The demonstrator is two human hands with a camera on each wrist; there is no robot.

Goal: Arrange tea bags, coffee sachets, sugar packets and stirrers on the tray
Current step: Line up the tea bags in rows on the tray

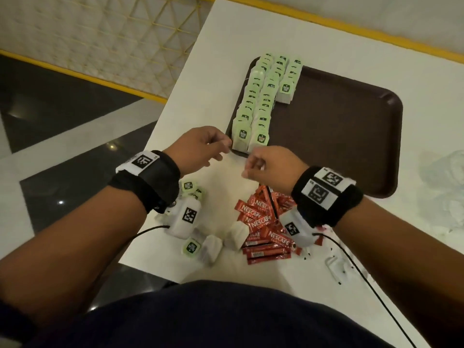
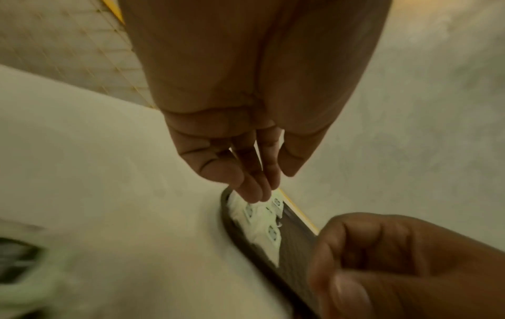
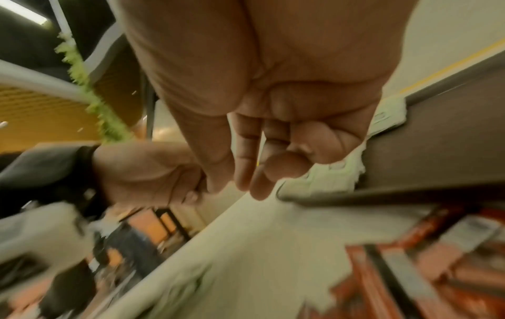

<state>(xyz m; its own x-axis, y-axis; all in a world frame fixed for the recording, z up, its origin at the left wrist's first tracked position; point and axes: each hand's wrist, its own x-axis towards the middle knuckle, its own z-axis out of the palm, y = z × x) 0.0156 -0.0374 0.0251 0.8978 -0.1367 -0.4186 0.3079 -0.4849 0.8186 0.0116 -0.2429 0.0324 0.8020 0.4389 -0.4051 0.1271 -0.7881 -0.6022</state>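
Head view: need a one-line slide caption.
Both hands, left hand and right hand, hover empty near tea bag rows on brown tray; coffee sachets await on table.

Each bare forearm wears a broad black wrist strap (image 1: pixel 150 179) topped with white tags printed in black square codes. A white camera box (image 1: pixel 184 218) with another code hangs under each wrist, trailing a thin black cable (image 1: pixel 148 231). The torso wears dark navy cloth (image 1: pixel 213 320).

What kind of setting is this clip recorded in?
Probably a cafe or canteen-type dining area. A brown serving tray sits on a white table, rows of tea bags lie on it, and Nescafe coffee sachets are piled nearby.
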